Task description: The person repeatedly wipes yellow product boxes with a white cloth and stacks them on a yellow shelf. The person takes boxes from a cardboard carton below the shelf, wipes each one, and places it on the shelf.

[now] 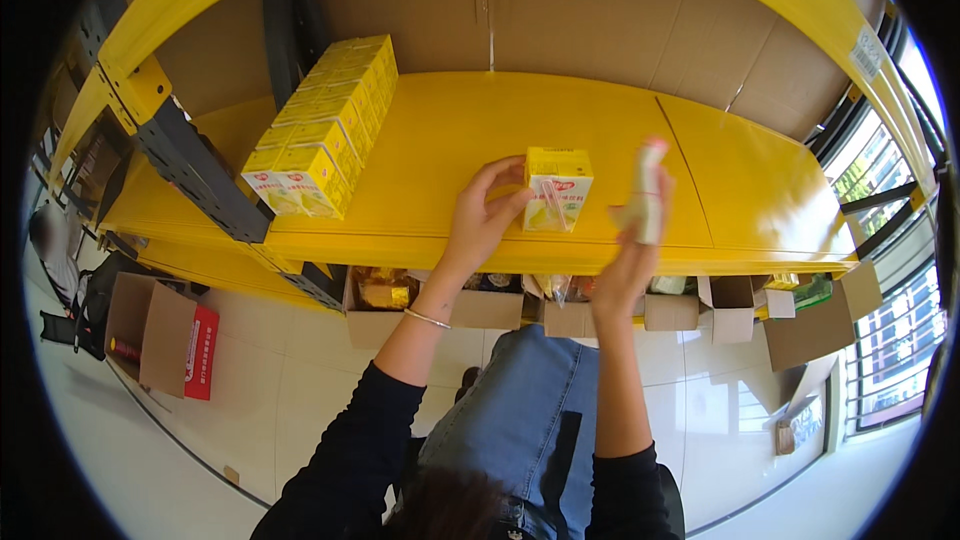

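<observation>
Head view shows hands [482,215] [625,275]: left touches yellow carton [558,190], right holds blurred object [647,225].

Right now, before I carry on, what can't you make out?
Head view: the white item in the right hand is smeared by motion blur; its kind is unclear.
Head view: the single yellow carton hides its own far side, so the left hand's fingers may or may not reach behind.
Head view: the yellow shelf hides part of the open cardboard boxes' contents.
</observation>
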The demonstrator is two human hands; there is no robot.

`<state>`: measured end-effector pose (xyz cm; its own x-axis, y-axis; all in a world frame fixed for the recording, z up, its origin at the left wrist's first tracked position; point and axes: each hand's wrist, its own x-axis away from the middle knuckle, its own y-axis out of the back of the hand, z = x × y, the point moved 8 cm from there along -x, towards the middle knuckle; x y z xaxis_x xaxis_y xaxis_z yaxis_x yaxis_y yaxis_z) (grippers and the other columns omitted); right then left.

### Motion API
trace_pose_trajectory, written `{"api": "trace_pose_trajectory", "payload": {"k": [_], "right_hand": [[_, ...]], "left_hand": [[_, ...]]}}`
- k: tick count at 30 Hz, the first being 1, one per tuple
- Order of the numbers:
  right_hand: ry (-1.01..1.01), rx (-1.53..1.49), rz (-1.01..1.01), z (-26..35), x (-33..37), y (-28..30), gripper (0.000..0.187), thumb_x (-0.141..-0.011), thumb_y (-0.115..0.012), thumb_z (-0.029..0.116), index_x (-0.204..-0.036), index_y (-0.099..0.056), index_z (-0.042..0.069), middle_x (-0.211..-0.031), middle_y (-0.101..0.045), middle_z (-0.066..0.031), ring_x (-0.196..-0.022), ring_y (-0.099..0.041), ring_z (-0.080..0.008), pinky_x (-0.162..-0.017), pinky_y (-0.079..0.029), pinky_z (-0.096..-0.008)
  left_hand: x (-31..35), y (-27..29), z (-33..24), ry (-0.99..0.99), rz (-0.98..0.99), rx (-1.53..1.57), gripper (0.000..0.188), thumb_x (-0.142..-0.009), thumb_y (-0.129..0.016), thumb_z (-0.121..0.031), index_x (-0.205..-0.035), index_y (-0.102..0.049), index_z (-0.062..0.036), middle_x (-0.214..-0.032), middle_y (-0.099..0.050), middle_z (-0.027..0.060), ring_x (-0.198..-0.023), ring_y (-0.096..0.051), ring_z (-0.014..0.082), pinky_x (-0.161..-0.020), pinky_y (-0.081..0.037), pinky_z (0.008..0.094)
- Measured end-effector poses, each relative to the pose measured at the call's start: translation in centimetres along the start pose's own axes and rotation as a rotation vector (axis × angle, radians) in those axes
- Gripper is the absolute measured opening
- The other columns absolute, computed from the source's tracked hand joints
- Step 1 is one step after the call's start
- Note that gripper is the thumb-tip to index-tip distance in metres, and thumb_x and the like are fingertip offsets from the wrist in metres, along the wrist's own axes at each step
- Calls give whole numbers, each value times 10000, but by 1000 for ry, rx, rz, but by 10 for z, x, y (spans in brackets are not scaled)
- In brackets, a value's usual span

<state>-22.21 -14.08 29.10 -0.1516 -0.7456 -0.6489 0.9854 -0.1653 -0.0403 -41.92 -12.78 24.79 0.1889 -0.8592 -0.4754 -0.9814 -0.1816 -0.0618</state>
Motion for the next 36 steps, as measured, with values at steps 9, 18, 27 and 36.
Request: {"api": "trace_pose_trajectory", "payload": {"k": [9,18,27,36], "right_hand": [[192,349,331,3,18,-41,589,-782,-374,-64,-1366,-297,-42,-1378,-377,-210,-1269,-376,-345,-1060,-255,-463],[-115,707,673,-31,3,-15,406,-794,-454,33,-1195,-515,15,-1020,-598,-246,-924,-581,-380,-842,-456,-446],[5,21,326,-5,-18,-35,447,-876,-393,3,-1323,-388,6,-1129,-548,-247,-944,-570,-344,-817,-434,-338],[258,381,449,-15,22,-54,463,-800,-481,8,-1261,-460,-14,-1184,-536,-232,-1129,-495,-373,-988,-361,-431]], "left_hand": [[-1,-3,-7,-55,38,-57,405,-909,-555,-137,-1282,-467,-7,-1232,-498,105,-1190,-476,212,-937,-437,313],[1,-7,-9,-77,31,-18,428,-926,-527,-167,-1319,-434,-26,-1250,-427,100,-1197,-427,195,-963,-406,304],[4,-12,-10,-18,86,67,595,-875,-595,-180,-1369,-319,4,-1308,-409,130,-1247,-386,231,-1018,-352,354],[3,-21,-15,-52,199,84,797,-807,-681,-144,-1413,-185,3,-1371,-377,143,-1276,-365,227,-1053,-299,356]]}}
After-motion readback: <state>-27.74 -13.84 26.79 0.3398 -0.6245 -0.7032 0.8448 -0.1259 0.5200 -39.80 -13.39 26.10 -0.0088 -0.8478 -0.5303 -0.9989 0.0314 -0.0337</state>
